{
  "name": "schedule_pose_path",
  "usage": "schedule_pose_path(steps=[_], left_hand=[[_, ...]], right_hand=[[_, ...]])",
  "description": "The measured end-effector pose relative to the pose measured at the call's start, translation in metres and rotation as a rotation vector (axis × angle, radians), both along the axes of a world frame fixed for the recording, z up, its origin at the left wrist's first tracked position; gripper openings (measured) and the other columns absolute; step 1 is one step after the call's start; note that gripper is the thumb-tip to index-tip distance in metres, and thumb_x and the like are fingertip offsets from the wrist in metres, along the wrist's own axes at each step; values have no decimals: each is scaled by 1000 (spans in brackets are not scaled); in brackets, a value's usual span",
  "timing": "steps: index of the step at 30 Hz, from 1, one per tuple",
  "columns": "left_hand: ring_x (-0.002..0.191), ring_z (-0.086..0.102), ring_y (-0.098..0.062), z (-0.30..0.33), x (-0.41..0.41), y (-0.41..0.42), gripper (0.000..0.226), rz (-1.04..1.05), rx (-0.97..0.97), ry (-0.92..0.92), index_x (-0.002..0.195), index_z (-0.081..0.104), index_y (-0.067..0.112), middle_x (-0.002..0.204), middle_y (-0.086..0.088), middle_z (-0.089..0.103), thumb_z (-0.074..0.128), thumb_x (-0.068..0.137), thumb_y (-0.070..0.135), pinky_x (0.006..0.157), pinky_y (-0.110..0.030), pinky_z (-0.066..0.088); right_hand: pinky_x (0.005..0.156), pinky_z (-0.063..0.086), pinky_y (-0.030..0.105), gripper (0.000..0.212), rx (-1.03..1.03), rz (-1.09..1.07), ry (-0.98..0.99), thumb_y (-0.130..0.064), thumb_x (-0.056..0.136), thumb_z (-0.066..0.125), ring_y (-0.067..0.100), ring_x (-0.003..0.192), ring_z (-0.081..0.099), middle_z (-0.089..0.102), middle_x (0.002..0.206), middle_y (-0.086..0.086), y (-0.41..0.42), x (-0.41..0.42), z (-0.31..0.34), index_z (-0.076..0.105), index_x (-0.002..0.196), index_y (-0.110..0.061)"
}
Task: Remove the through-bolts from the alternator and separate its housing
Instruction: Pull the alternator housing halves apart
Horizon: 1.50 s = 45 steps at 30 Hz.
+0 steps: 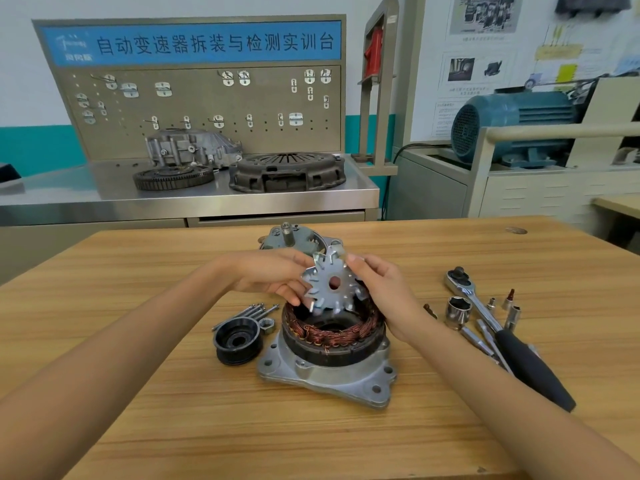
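Both hands up over the middle of the wooden table [145, 403], pinching the toothed fan plate [330, 284] by its rim: left hand [273, 277] on one side, right hand [379, 289] on the other. Hanging right above the rear housing [322, 374] with the copper stator windings [332, 332] exposed. Front housing half [301, 237] sitting further back toward the far edge, so looks already split. Through-bolts [247, 313] lying out beside the black pulley [237, 339], left of the housing.

Biggest worry: dropping that plate edge-first and nicking the windings. Bent fins could also snag fingers. Bolts probably roll if bumped.

Ratchet [505, 330] and sockets [459, 311] crowding the right side; plenty of open wood along the near edge.
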<state>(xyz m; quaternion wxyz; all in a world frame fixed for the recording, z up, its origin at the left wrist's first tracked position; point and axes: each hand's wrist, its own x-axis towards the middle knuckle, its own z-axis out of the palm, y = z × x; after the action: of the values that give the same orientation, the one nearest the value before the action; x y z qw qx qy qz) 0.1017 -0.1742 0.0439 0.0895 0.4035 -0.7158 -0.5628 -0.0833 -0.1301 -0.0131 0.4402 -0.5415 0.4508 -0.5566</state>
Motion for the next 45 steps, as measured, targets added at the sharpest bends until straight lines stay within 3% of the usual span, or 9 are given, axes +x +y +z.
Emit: schedule_pose_path(steps=[4,8,14,18,23,29,36,40,45], left_hand=[[71,71,-13,-8,7,1,24,90,86,182,108,59,5,87,-7,74,45,98,22,54,-15,52],[73,70,-14,-9,12,1,61,54,143,270,117,58,7,90,-9,72,46,85,58,59,-17,55],[61,66,-6,-16,4,6,39,171,-32,241,108,66,8,85,-6,74,65,76,31,48,-11,48],[56,66,-6,-16,-3,12,34,276,-73,250,113,64,6,80,-3,74,64,85,26,43,-12,46],[59,69,-5,-12,-12,21,26,370,-290,105,119,48,17,99,2,65,58,95,22,44,-15,48],[80,66,-8,-21,-18,32,17,307,-650,-117,108,53,21,88,7,65,60,93,25,65,-20,52],[75,52,7,-28,-38,38,15,43,-911,-275,102,66,23,83,21,56,56,95,31,71,-13,45],[76,59,-5,-24,-44,48,35,-59,-809,-320,101,67,19,88,6,65,46,97,47,66,-23,49],[69,59,-21,-15,-44,59,56,-292,-635,-510,92,62,3,80,-9,63,48,92,57,62,-26,47]], right_hand=[[78,53,37,19,57,-49,-29,-31,89,63,21,76,67,73,83,8,-3,2,3,71,78,-17],[71,49,24,18,60,-111,9,-27,89,63,13,73,59,65,75,2,-7,3,10,65,74,-17],[64,39,20,17,81,-3,390,-40,89,60,5,86,55,60,94,-9,-8,-11,29,58,93,-23],[54,42,14,8,-23,22,625,-23,92,60,9,77,59,65,90,-3,-10,-21,46,59,85,-24],[44,41,15,8,87,-64,526,-18,94,56,10,61,50,61,82,0,-28,-27,47,61,88,-15],[35,40,13,11,297,-308,271,-9,94,57,13,53,49,56,75,8,-60,-54,31,60,90,1],[56,57,34,21,389,-440,349,-6,93,57,23,56,60,60,82,15,-82,-60,-4,58,105,11],[73,58,37,22,452,-397,390,-15,93,60,31,93,65,60,110,23,-81,-59,-8,52,100,5],[88,45,37,37,270,-388,907,-20,100,43,31,112,54,55,125,20,-74,-57,-8,46,127,4]])
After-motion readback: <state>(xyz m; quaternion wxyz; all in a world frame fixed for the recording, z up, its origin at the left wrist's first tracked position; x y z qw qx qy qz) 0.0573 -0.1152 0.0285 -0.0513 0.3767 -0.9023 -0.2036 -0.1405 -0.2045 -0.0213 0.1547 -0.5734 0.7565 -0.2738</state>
